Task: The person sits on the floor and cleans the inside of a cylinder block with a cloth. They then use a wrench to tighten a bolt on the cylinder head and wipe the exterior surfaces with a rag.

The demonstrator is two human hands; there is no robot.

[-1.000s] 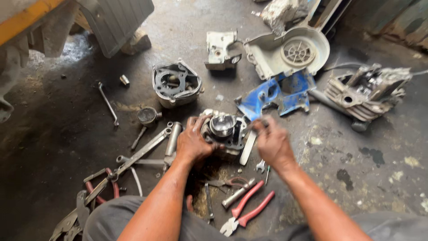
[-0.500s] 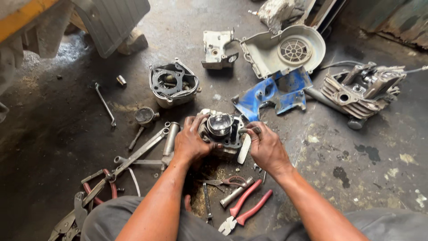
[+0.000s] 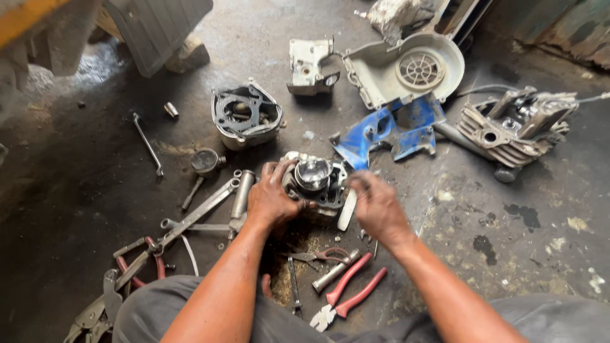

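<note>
A greasy engine block with a shiny piston standing up in it rests on the dirty floor in front of me. My left hand grips the block's left side, fingers curled over its top edge. My right hand hovers just right of the block, blurred, fingers loosely bent, and nothing shows in it. A pale flat piece leans at the block's right edge, between the block and my right hand.
Red-handled pliers, small snips and a socket lie near my knees. Wrenches and locking pliers spread to the left. Farther off lie a dark cylinder casing, a blue cover, a grey fan shroud and a finned cylinder head.
My right hand went in against the block's right side, then pulled back slightly to the right. My left hand has stayed on the block.
</note>
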